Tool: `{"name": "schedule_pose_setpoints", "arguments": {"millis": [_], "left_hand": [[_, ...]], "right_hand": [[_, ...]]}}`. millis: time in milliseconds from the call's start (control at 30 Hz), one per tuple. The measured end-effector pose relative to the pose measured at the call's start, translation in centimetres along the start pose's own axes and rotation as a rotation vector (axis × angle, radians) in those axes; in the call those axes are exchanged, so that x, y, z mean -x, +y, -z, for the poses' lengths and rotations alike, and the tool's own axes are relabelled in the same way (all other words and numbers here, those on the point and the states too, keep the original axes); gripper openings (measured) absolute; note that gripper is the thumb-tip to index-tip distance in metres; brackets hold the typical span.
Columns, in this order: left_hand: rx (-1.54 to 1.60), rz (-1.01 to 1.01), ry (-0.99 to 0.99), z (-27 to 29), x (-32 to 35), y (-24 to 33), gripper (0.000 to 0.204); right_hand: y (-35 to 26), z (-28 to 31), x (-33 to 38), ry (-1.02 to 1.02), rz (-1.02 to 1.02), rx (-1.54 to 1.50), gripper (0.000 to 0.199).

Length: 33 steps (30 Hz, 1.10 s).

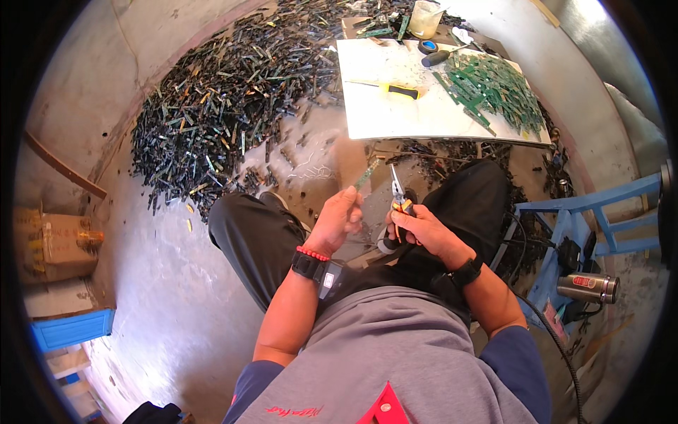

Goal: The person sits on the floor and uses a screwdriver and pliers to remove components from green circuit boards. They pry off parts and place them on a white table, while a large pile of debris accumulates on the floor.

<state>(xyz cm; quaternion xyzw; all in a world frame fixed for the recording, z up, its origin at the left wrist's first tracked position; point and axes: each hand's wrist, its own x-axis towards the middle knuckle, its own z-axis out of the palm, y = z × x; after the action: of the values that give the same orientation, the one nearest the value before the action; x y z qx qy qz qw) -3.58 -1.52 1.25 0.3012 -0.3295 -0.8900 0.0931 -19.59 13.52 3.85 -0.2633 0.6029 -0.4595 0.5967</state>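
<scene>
Between the fingertips of my left hand (340, 215) is a narrow green circuit board strip (367, 174), its far end slanting up to the right. My right hand (421, 227) is wrapped round the yellow-and-black handles of long-nose pliers (397, 191). The pliers' tips point away from me, just right of the strip and apart from it. Both hands are held above my lap, between my bent knees. Beyond them, a pile of green board strips (494, 92) lies on a white board (374, 116), with a yellow-and-black screwdriver (404, 91) to its left.
A large heap of dark strips (212, 113) covers the floor at the far left. On the white board's far side are a dark-handled screwdriver (436, 58), a tape roll (428, 46) and a cup (425, 20). At right stand a blue stool (565, 226) and a steel flask (588, 287).
</scene>
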Motion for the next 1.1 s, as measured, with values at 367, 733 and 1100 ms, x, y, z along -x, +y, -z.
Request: {"name": "schedule_pose_setpoints", "arguments": {"millis": [367,733,1100], "left_hand": [[-0.026,-0.007,-0.013,0.1,0.3,-0.1,0.031],[-0.083,0.055,-0.057,-1.3,1.2,0.6,0.031],[-0.114,0.145,-0.151,-1.1,0.7,-0.5,0.033]], "right_hand": [[-0.1,-0.3,-1.1,0.481,0.124,0.861,0.03],[-1.3,-0.9,-2.3,0.485,0.263,0.034,0.021],[-2.5,0.3,-1.6,0.274,0.221,-0.151,0.02]]}}
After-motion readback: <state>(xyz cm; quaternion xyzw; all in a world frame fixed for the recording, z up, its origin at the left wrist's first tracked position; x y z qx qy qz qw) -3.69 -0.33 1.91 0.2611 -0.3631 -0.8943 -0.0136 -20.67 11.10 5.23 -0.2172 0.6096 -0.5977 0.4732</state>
